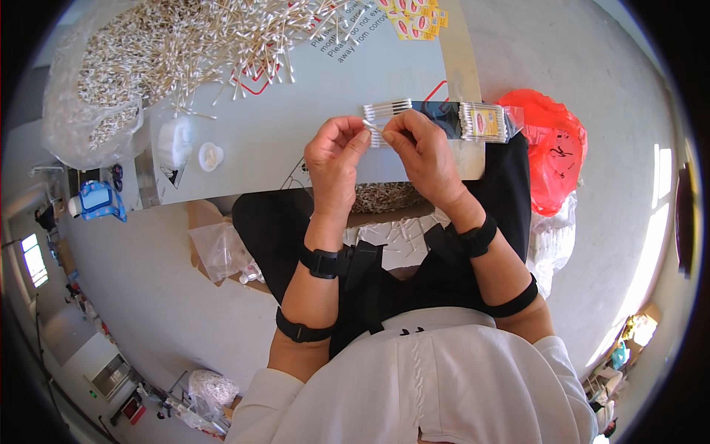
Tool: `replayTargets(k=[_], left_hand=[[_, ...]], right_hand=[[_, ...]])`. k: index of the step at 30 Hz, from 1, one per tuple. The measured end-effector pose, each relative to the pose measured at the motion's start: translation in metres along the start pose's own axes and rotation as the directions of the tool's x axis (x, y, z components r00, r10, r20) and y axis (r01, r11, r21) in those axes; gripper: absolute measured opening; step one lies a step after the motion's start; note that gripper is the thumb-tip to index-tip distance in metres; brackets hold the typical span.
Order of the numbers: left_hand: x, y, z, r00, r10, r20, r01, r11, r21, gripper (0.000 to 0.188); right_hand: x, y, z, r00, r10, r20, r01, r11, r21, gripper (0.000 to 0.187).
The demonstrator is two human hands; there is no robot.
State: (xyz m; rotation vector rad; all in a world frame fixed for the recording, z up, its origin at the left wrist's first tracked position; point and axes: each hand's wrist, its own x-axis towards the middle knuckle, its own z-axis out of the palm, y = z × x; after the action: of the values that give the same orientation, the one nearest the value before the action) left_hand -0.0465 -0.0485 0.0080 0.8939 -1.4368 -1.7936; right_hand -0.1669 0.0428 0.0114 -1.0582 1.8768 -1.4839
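My left hand [334,157] and my right hand [421,152] meet over the near edge of a grey table [296,140]. Both pinch a small bunch of cotton swabs [374,132] between the fingertips. Just beyond the fingers lies another row of swabs [387,109] on a dark strip [436,115]. At the strip's right end sits a filled clear packet of swabs with a yellow and red label [484,122]. A big loose heap of swabs [207,41] covers the far left of the table.
A clear plastic bag of swabs [89,96] hangs off the table's left corner. A white cap [211,156] and a white container [173,142] stand nearby. Yellow labels [414,21] lie at the far edge. A red plastic bag [547,148] sits on the floor right.
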Motion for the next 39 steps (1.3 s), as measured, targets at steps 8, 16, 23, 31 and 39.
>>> replayTargets(k=[8,16,23,31,39], left_hand=[[-0.015,0.009,0.016,0.982,-0.183,0.051,0.189,0.906,-0.38,0.006],[-0.019,0.018,0.016,0.989,-0.147,0.004,0.145,0.97,-0.196,0.006],[-0.024,0.023,0.024,1.0,-0.007,0.029,0.002,0.986,0.167,0.008],[-0.026,0.03,0.022,0.995,-0.037,0.096,0.009,0.962,0.272,0.004],[-0.026,0.034,0.021,0.99,-0.074,0.122,0.052,0.984,0.169,0.004]], right_hand=[[-0.022,-0.012,0.021,0.977,-0.02,-0.213,0.033,0.998,0.061,0.009],[-0.018,-0.023,0.01,0.961,0.231,-0.153,-0.125,0.854,0.504,0.011],[-0.015,-0.021,0.006,0.977,0.151,-0.148,-0.099,0.945,0.311,0.01],[-0.012,-0.022,0.002,0.955,0.292,-0.049,-0.207,0.777,0.595,0.007],[-0.013,-0.017,0.001,0.92,0.39,0.042,-0.297,0.621,0.725,0.01]])
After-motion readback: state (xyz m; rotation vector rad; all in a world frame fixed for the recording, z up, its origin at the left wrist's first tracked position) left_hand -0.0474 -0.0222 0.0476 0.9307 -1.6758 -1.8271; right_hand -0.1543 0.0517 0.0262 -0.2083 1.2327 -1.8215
